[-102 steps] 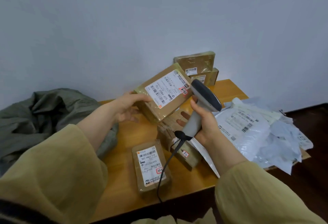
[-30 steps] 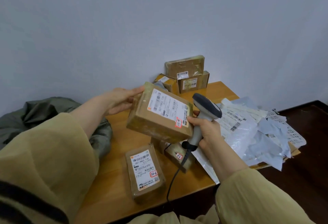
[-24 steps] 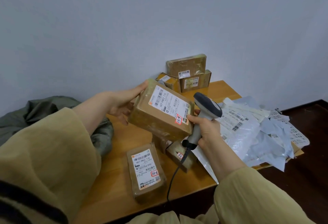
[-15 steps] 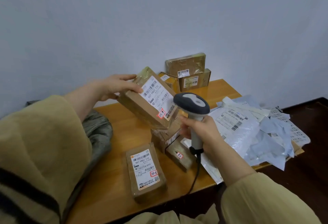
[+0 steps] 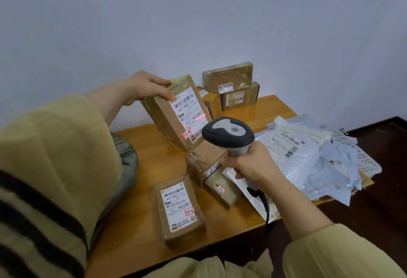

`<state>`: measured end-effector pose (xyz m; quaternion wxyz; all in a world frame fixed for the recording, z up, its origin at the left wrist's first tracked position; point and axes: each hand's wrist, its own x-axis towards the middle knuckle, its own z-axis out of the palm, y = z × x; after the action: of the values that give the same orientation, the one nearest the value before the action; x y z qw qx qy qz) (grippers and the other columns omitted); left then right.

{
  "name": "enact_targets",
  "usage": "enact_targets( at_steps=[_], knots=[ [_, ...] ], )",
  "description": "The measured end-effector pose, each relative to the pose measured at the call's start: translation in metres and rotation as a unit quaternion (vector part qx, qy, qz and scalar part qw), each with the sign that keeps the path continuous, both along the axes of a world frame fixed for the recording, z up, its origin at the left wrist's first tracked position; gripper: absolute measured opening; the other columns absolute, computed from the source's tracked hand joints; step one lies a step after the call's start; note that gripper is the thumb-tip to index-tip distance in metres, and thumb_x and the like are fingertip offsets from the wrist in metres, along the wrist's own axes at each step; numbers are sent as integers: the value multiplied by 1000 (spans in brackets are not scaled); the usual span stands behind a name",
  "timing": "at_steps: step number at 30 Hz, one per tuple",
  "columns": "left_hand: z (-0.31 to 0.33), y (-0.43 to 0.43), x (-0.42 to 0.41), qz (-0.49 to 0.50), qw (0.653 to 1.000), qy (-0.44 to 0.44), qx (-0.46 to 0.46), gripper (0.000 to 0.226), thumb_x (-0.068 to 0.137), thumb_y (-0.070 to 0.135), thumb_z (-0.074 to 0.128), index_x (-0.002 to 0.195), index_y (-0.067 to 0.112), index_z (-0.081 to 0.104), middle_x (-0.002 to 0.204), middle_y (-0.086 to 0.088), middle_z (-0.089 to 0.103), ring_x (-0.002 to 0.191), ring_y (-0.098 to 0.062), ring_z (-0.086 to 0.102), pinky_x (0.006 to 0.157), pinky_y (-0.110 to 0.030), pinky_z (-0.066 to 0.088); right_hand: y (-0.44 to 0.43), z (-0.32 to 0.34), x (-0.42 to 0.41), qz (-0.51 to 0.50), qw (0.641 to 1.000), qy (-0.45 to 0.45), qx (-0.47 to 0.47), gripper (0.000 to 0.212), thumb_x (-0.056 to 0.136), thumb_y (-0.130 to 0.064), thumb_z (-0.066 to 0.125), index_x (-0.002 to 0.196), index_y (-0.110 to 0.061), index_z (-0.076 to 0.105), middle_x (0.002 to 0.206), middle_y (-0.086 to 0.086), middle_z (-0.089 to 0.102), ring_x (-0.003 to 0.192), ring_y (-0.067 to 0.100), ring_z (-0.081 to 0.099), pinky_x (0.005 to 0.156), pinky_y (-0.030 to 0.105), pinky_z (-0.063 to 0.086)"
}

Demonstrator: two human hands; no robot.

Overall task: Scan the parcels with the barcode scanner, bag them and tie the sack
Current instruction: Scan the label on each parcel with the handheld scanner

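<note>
My left hand [image 5: 145, 86] grips the top end of a brown taped parcel [image 5: 176, 112], which stands tilted with its white label facing me. A red scan line lies across that label. My right hand [image 5: 253, 163] holds the grey barcode scanner [image 5: 229, 134] by its handle, its head pointed at the label from just in front of it. The scanner's black cable hangs off the table's front edge. A grey-green sack [image 5: 125, 163] lies at the table's left, mostly hidden behind my left sleeve.
On the wooden table [image 5: 141, 244] a labelled parcel [image 5: 179, 209] lies flat near the front. Two more boxes [image 5: 209, 167] sit under the scanner. Several boxes [image 5: 231, 88] stack against the wall. Grey mailer bags [image 5: 308, 156] pile at the right edge.
My left hand has stood the parcel more upright, its lower end now down by the boxes. The scanner has turned to face the label, and a red scan line now shows there.
</note>
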<state>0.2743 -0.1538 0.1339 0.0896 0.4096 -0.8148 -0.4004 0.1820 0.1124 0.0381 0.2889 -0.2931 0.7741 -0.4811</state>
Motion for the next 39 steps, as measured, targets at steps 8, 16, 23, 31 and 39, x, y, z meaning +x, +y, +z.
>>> enact_targets(
  at_steps=[8,16,23,31,39],
  knots=[
    [-4,-2,0,10,1000,-9,6,61,65,22,85,122,23,64,115,-2,61,106,-19,54,86,-27,43,3,3,0,5,1000,12,-3,4,75,-3,70,76,-4,67,72,13,64,55,18,55,53,29,50],
    [-9,-5,4,50,998,-12,22,73,69,25,82,135,24,51,131,-6,53,113,-25,49,86,-33,41,0,0,-2,1,999,-27,-26,10,75,-2,70,78,-9,65,62,3,58,50,16,51,49,27,47],
    [-72,-7,36,237,959,27,156,106,79,28,69,148,40,-10,142,-9,38,96,-29,54,67,-38,50,-18,-21,-1,7,997,-72,9,7,77,-3,68,81,-4,63,55,6,52,39,13,46,45,23,44],
    [-162,-16,52,432,878,40,201,114,65,34,84,146,31,4,149,-12,26,132,-42,32,99,-61,38,-63,-47,6,18,990,-132,42,12,78,-2,69,74,-9,59,48,4,54,41,16,46,50,29,48],
    [-194,-41,18,352,915,-199,-3,100,80,22,72,151,14,1,157,-17,-5,145,-34,-3,119,-44,5,-106,-53,-5,22,986,-155,55,11,79,0,66,76,-6,57,54,6,54,42,16,48,46,25,47]
  ],
)
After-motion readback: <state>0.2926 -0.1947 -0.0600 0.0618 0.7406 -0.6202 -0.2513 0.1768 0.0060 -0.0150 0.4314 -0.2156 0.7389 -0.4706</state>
